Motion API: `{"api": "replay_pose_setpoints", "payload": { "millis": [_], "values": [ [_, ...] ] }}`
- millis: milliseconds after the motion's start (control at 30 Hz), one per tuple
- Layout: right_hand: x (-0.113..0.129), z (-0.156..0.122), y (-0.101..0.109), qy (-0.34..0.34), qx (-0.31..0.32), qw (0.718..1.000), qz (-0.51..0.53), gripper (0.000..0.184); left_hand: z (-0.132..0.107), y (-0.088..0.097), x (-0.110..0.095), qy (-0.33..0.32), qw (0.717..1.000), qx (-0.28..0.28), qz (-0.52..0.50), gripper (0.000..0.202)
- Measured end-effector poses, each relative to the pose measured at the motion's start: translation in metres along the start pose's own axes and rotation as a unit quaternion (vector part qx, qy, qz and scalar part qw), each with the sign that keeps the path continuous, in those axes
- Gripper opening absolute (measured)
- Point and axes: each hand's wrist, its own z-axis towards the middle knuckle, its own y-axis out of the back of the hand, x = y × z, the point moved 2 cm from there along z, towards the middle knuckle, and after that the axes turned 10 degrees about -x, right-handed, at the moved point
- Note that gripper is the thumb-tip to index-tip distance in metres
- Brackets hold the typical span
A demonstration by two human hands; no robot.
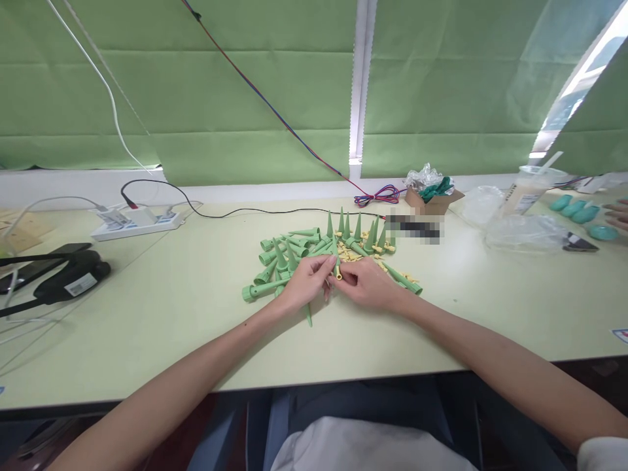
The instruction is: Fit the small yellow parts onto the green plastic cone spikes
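Observation:
My left hand [308, 282] is closed around a green plastic watering spike [335, 248] above the middle of the table. At its near end shows a small yellow valve piece [338, 273], pinched by the fingertips of my right hand [370, 282]. The two hands almost meet there, so part of the spike is hidden. Loose green spikes [267, 288] lie heaped to the left, beside and under my left wrist. Behind my hands, several spikes fitted with yellow pieces [371, 235] stand upright. Small yellow pieces [350, 254] are scattered between them.
A power strip [140, 226] and a black strapped device [73, 278] are at left. Toward the right stand a small cardboard box [434, 201] and a plastic cup [527, 190], near teal objects [579, 209]. Another person's hand [619, 214] shows at the right edge.

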Motion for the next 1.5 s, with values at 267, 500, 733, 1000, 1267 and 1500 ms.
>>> {"api": "replay_pose_setpoints", "payload": {
  "millis": [267,500,733,1000,1267,1500],
  "values": [
    [-0.002,0.000,-0.001,0.005,-0.005,1.000,-0.013,0.043,0.000,-0.001,-0.002,0.008,1.000,0.003,0.002,0.047],
    [-0.001,0.000,-0.001,0.001,0.000,1.000,-0.011,0.043,-0.001,-0.002,-0.002,0.012,1.000,0.001,0.010,0.048],
    [-0.003,-0.001,-0.001,0.010,0.001,1.000,-0.010,0.043,-0.001,-0.001,-0.004,-0.006,1.000,-0.011,0.028,0.044],
    [-0.001,0.001,0.000,0.019,0.002,1.000,0.003,0.048,-0.005,0.000,-0.008,-0.014,0.994,-0.070,0.081,0.035],
    [-0.002,0.000,0.004,0.045,-0.035,0.998,0.021,0.055,-0.008,0.006,-0.020,-0.081,0.968,-0.148,0.184,0.032],
    [-0.007,0.001,0.004,0.069,-0.096,0.992,0.048,0.050,-0.010,0.000,-0.014,-0.173,0.913,-0.087,0.360,0.019]
  ]
}}
